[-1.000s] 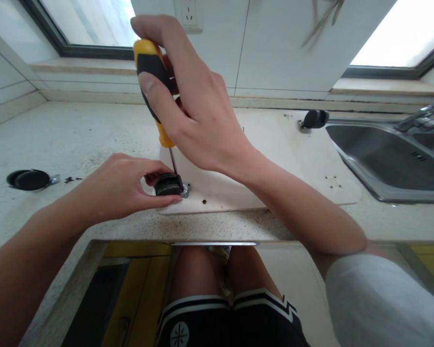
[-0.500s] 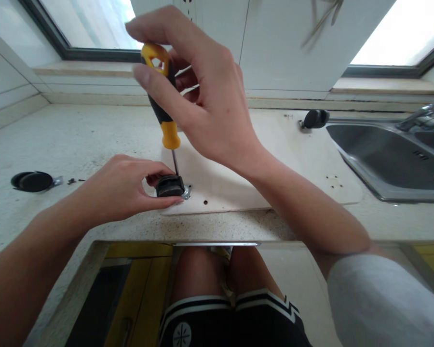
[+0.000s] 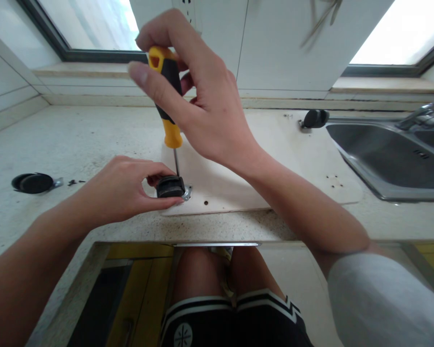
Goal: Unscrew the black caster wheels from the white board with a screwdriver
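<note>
A black caster wheel with a metal mounting plate sits at the left end of a white board. My left hand pinches the caster between thumb and fingers, holding it against the board. Above it, my right hand grips a yellow and black screwdriver by its handle, thumb and index finger loosely around the top. The screwdriver stands nearly upright, its shaft running down behind the caster. Its tip is hidden there.
Another caster lies on the countertop at the left, beside several small screws. At the board's far right corner stands a third caster. A steel sink with a faucet is on the right.
My right hand has rolled the screwdriver handle round, and the handle's top has shifted slightly right. My left hand and the caster stay in place.
</note>
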The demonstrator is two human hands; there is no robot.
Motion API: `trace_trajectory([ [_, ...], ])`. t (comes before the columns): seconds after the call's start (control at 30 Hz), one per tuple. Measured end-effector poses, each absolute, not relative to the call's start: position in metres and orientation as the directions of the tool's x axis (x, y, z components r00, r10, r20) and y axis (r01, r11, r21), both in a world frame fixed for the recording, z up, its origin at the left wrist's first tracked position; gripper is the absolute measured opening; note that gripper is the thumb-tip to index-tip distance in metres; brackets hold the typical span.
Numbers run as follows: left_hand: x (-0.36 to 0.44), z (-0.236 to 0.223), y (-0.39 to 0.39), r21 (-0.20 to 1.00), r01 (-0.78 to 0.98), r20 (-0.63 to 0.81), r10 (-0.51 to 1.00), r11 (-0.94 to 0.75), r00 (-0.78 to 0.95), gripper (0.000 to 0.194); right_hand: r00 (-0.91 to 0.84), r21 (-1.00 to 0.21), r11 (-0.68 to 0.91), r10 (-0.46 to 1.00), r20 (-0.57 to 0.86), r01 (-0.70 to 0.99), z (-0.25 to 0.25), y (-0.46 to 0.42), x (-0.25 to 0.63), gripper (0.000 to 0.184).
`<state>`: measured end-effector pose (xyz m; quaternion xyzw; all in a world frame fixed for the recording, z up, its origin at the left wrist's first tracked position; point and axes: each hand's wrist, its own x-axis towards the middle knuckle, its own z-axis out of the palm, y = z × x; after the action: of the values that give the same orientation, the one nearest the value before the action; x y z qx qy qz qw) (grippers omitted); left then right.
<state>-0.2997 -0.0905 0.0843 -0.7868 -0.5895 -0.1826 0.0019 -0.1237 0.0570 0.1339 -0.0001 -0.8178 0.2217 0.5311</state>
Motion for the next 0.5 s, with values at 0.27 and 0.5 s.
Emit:
trace_trajectory([
  [0.27, -0.300, 0.085, -0.091, 0.199, 0.925, 0.303, 0.918, -0.324, 0.257, 0.037, -0.404, -0.445, 0.863, 0.329, 0.854, -0.238, 0.129, 0.059, -0.128, 0.007],
  [0.5, -0.299, 0.085, -0.091, 0.197, 0.926, 0.310, 0.917, -0.322, 0.252, 0.039, -0.370, -0.422, 0.854, 0.303, 0.878, -0.304, 0.124, 0.076, -0.142, 0.016],
])
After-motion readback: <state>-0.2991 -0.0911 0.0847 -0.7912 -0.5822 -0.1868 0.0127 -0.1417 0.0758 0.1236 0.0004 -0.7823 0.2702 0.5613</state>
